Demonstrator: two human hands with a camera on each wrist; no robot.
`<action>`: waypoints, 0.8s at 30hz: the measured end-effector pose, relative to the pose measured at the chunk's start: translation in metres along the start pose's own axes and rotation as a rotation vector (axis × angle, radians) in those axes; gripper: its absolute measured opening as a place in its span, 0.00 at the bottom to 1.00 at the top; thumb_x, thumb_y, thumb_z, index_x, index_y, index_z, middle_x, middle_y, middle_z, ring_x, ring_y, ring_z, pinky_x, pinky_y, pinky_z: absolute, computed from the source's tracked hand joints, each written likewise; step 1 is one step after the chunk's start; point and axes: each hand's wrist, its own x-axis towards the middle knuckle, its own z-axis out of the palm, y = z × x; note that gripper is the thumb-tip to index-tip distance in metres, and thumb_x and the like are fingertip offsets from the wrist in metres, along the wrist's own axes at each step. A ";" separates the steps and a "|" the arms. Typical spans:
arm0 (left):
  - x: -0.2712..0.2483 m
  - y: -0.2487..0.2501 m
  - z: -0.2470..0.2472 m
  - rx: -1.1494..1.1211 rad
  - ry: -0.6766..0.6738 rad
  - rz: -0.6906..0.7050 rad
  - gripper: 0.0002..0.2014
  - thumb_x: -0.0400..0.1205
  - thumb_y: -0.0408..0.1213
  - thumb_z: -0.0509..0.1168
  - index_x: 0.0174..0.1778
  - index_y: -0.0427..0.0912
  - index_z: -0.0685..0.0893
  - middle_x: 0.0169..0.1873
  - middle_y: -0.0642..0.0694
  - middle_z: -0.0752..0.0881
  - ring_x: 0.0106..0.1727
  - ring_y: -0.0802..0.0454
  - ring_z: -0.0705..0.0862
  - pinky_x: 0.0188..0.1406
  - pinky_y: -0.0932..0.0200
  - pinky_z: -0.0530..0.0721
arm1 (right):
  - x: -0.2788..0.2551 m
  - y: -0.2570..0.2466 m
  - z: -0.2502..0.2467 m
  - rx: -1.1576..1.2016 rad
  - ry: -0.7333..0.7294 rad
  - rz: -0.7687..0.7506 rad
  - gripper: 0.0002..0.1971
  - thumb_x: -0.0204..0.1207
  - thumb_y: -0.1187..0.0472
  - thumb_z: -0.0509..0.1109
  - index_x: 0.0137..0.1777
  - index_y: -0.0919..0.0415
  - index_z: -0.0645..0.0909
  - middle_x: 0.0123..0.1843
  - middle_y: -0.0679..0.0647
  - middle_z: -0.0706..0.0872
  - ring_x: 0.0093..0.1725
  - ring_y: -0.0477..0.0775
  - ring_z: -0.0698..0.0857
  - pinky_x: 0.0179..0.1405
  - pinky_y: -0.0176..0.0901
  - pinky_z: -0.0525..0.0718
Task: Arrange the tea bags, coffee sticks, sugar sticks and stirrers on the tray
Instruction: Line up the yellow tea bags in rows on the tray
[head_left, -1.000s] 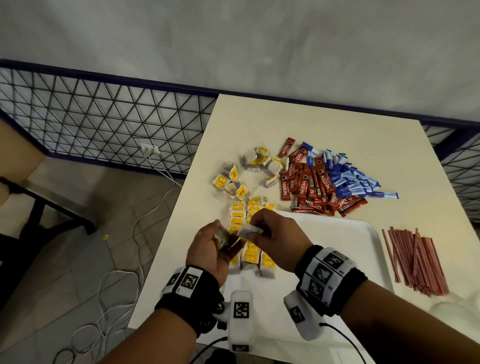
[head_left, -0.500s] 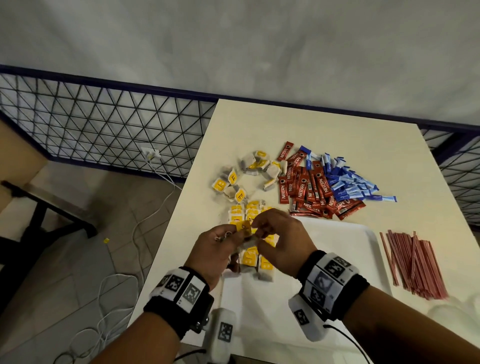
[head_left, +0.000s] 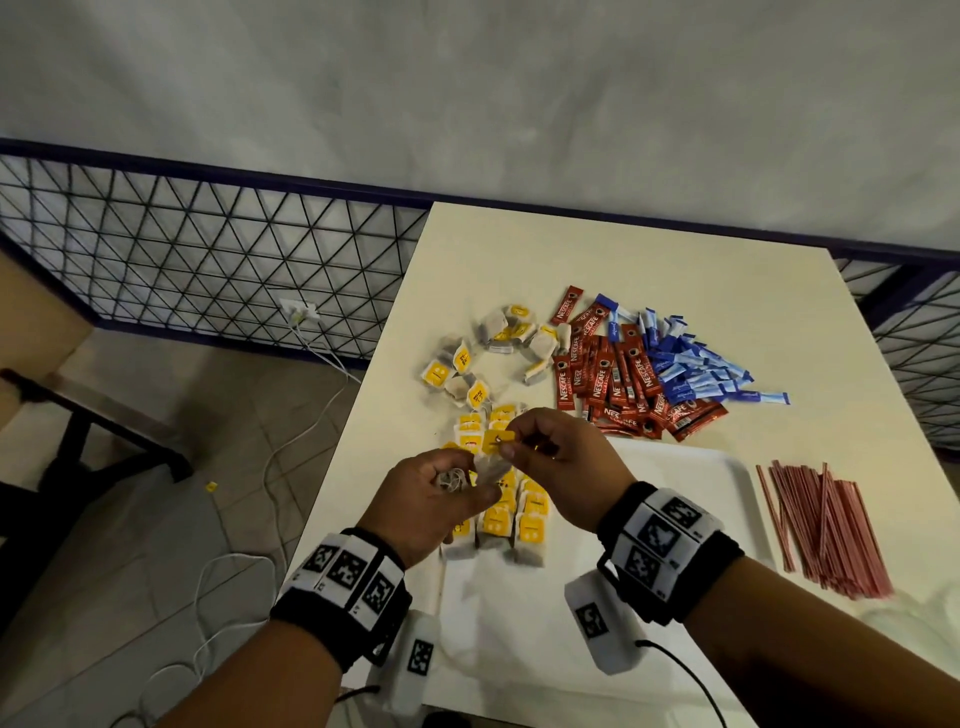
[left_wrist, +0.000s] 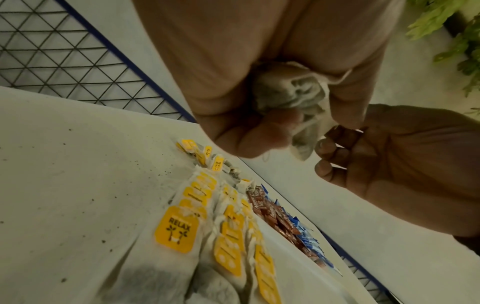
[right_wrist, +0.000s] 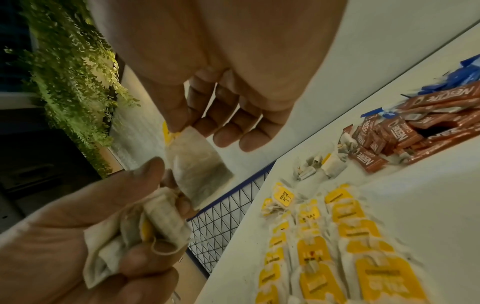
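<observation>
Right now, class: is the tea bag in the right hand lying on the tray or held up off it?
Held off it. The right hand pinches the tea bag, which hangs clear above the tray.

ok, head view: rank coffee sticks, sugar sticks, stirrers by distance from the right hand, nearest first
1. coffee sticks: red pile just beyond the right hand.
2. sugar sticks: blue pile behind the coffee, farther right.
3. stirrers: red bundle off the tray, at the table's right edge.
</observation>
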 end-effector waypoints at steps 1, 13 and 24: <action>0.000 0.000 0.000 0.026 0.005 0.012 0.08 0.68 0.43 0.78 0.39 0.49 0.88 0.26 0.51 0.79 0.20 0.53 0.75 0.22 0.58 0.77 | 0.000 -0.001 -0.001 0.000 0.010 -0.014 0.10 0.75 0.60 0.73 0.39 0.43 0.79 0.35 0.43 0.83 0.33 0.40 0.78 0.35 0.30 0.75; 0.000 0.015 0.002 -0.246 -0.041 -0.035 0.08 0.67 0.42 0.72 0.28 0.42 0.84 0.25 0.38 0.73 0.17 0.46 0.69 0.20 0.60 0.72 | -0.006 0.001 -0.002 0.053 0.006 -0.138 0.05 0.67 0.59 0.67 0.36 0.46 0.80 0.45 0.41 0.81 0.41 0.38 0.80 0.42 0.27 0.75; 0.002 0.013 -0.004 -0.014 -0.090 0.013 0.13 0.64 0.48 0.69 0.34 0.40 0.84 0.17 0.46 0.72 0.19 0.45 0.71 0.22 0.56 0.76 | -0.004 -0.002 -0.002 -0.036 0.014 -0.079 0.10 0.75 0.55 0.74 0.54 0.43 0.83 0.52 0.45 0.82 0.40 0.44 0.81 0.41 0.35 0.80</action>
